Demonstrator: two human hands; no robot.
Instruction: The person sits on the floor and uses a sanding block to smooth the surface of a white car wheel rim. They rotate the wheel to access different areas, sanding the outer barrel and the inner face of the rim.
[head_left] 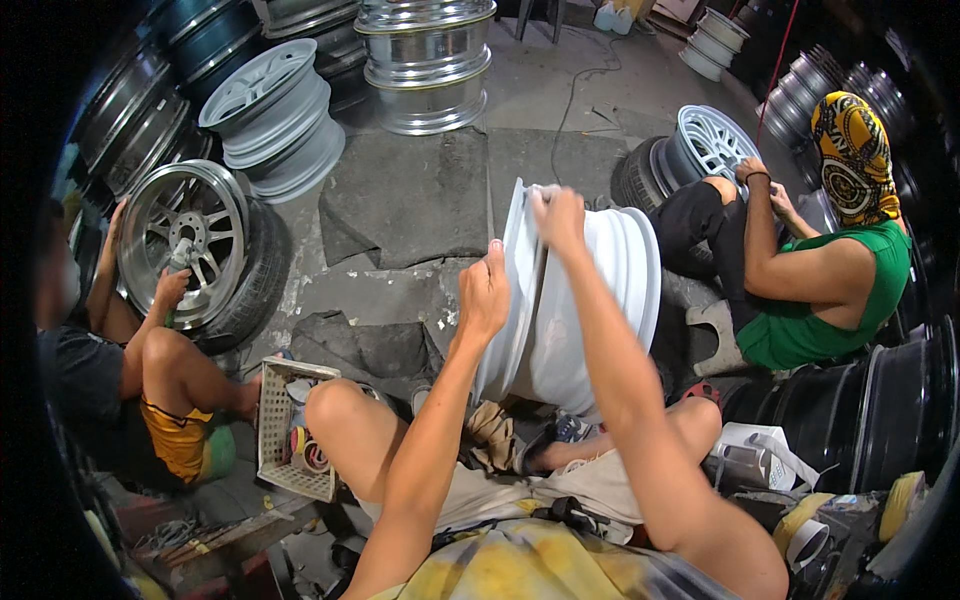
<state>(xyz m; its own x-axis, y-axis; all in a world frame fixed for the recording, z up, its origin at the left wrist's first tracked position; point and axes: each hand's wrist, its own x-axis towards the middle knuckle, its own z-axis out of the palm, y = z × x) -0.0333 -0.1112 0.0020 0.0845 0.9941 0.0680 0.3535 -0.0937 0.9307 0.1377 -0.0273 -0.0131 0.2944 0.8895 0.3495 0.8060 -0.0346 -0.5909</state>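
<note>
- Head view: a pale grey wheel rim (pixel 605 300) stands on edge, mostly below the right hand (pixel 560 218) and to the right of the left hand (pixel 484 292)
- right hand: fingers curled at the rim's upper edge, near its left flange; whether it grips anything, I cannot tell
- left hand: fingers folded in, thumb up, against or just beside that flange; which, and what it holds, I cannot tell
- perforated cream plastic basket (pixel 271 425): beside the left knee (pixel 340 415)
</note>
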